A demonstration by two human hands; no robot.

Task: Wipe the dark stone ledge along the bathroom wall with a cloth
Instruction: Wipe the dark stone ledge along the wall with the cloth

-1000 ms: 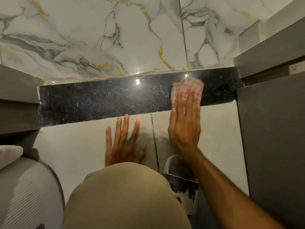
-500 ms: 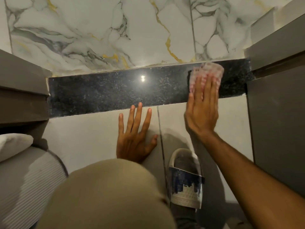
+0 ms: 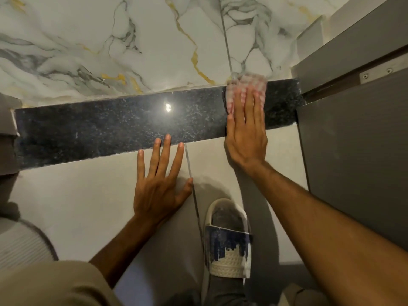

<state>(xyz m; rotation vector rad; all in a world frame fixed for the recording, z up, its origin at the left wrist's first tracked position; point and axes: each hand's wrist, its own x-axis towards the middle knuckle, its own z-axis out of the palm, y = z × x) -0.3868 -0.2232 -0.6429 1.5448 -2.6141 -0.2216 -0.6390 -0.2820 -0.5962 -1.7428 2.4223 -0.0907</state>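
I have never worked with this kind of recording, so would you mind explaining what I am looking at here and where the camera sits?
There is no machine here: a person wears a wide-angle camera on the head, looking forward and down at their own two bare hands. The right hand lies flat, pressing a pink-and-white checked cloth onto the dark stone ledge, near its right end beside a grey cabinet. The left hand holds nothing; it rests open on the pale floor tile, its longest fingers just reaching the ledge's edge. Behind the ledge rises a marble-patterned wall. Below, you see the person's foot in a white and blue slipper.
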